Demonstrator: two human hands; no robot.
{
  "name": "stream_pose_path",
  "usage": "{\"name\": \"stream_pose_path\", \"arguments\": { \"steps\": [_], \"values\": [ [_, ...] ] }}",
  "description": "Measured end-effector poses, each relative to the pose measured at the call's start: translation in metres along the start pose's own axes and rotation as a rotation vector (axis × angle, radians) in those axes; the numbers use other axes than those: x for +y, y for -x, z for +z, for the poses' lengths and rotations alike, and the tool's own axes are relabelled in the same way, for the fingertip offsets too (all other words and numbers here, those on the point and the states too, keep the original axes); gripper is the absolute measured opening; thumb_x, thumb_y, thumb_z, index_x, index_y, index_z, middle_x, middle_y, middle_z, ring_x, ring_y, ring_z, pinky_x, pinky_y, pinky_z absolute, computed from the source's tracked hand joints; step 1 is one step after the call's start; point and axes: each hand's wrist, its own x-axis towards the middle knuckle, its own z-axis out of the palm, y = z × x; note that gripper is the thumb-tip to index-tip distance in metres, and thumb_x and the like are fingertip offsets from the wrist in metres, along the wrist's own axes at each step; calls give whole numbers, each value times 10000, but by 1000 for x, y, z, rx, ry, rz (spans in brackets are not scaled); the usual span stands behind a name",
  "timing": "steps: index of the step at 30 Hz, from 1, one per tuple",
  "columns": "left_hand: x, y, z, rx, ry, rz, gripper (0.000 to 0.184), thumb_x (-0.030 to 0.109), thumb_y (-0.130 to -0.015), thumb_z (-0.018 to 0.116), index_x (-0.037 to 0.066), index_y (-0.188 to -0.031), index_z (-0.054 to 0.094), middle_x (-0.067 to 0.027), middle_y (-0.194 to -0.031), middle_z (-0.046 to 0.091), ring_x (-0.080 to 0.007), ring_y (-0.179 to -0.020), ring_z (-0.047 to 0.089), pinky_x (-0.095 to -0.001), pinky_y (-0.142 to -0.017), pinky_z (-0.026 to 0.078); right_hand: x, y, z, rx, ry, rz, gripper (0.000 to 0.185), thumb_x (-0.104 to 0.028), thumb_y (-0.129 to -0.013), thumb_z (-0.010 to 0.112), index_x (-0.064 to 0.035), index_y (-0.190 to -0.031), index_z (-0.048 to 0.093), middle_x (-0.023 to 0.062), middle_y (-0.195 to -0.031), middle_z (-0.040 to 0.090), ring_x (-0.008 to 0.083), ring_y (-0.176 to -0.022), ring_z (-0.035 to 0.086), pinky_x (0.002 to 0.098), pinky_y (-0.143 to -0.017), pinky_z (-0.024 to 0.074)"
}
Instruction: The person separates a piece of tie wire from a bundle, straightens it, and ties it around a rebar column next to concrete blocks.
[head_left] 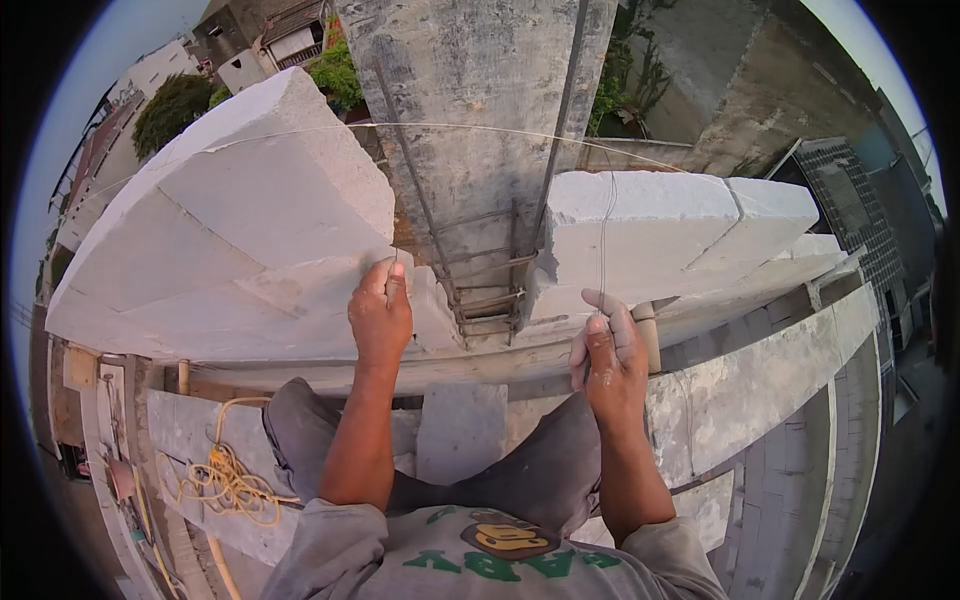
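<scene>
My left hand [381, 312] is closed in a pinch beside the broken inner edge of the left block wall [250, 215]. A short, thin dark piece shows at its fingertips, too small to name. My right hand [613, 352] pinches a thin wire [604, 235] between thumb and fingers, the index finger partly raised. From there the wire runs up in a narrow loop across the face of the right block wall [640, 225]. Between the two walls is a gap with several steel reinforcing bars [487, 300], in front of a grey concrete column [475, 110].
A taut pale string [470, 126] crosses above both walls. Below me are scaffold planks [765, 375], with a tangled yellow rope [232, 482] on the left side. Past the walls, rooftops and trees [172, 112] lie far lower down.
</scene>
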Motion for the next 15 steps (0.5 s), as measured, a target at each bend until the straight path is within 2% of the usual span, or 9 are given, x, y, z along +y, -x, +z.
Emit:
{"name": "stream_pose_path", "arguments": {
  "steps": [2,5,8,10,13,15],
  "values": [
    [-7,3,-2,-8,111,-45,231,224,-940,542,56,-1051,655,-107,-773,637,-243,-658,598,-333,-592,450,-7,15,-3,-19,78,13,305,-175,-993,436,25,-1211,509,2,-603,494,54,-476,425,211,-443,350],
    [-4,0,-16,-179,574,-403,270,243,-955,533,43,-1094,650,-21,-680,553,-109,-528,471,-263,-465,379,-4,27,-2,0,257,-67,255,-119,-972,441,24,-1155,546,17,-595,488,85,-502,451,252,-480,376],
    [-7,0,-18,-250,877,-534,297,254,-961,530,27,-1117,642,32,-667,473,-40,-520,377,-226,-421,324,-11,30,7,26,389,-118,235,-111,-958,457,31,-1113,561,41,-591,489,105,-508,471,272,-508,392],
    [-9,4,-18,-279,875,-550,300,250,-959,531,24,-1126,636,31,-666,473,-47,-522,392,-216,-424,323,-28,25,22,29,420,-82,219,-109,-949,465,36,-1074,572,64,-599,506,112,-516,484,273,-523,397],
    [-12,2,-12,-267,851,-530,300,226,-957,528,16,-1155,610,29,-637,469,-47,-485,379,-211,-416,294,-33,1,44,40,374,-66,247,-137,-944,463,30,-1055,607,32,-525,474,98,-420,431,267,-407,346],
    [-15,6,-3,-217,763,-448,296,208,-955,526,17,-1170,596,22,-632,478,-49,-474,379,-216,-421,293,-27,-25,56,82,541,-204,211,-101,-900,476,37,-964,621,163,-674,579,270,-592,559,363,-559,428]
  ]
}}
